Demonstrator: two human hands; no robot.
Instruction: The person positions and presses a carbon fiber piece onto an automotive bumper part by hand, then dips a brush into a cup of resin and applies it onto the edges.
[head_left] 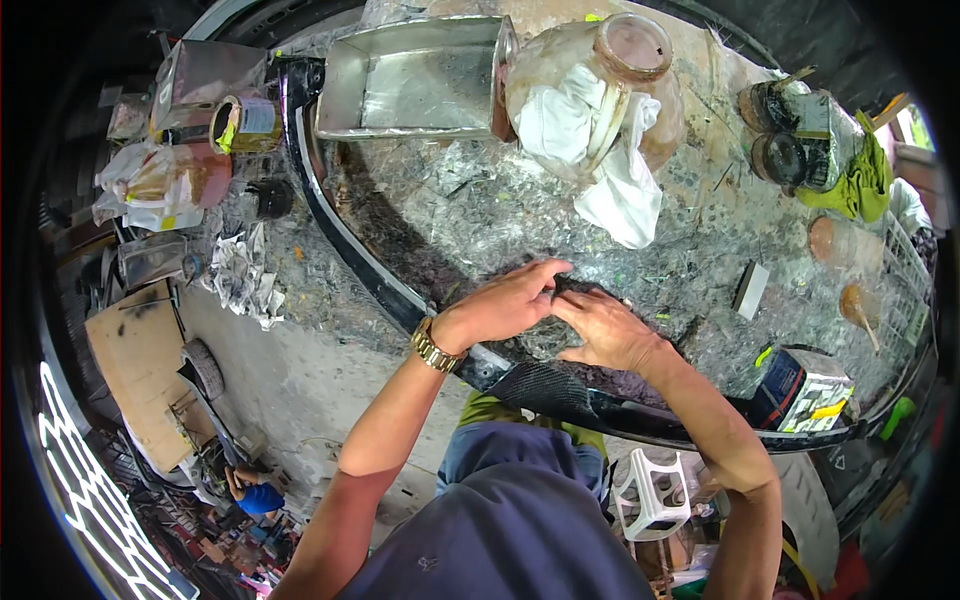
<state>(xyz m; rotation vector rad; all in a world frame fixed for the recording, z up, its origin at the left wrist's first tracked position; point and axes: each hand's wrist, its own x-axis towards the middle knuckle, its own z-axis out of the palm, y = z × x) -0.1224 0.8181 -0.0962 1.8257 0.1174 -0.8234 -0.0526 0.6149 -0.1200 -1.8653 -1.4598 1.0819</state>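
My left hand (503,303), with a gold wristwatch (436,347) at its wrist, is over the near side of the stained worktable. Its fingers are drawn together, and what they pinch, if anything, is hidden. My right hand (610,330) meets its fingertips, with thumb and fingers apart. A long curved black trim piece (355,262) runs along the table's left and front. Beneath my forearms its front stretch shows a woven carbon-fibre-like surface (545,388).
A metal tray (425,85) and a large jar (640,45) draped with white cloth (622,200) stand at the back. A grey block (751,290), dark pots (778,158) and a green cloth (862,180) are on the right. A box (815,390) sits near the front-right edge. Crumpled paper (243,275) lies left.
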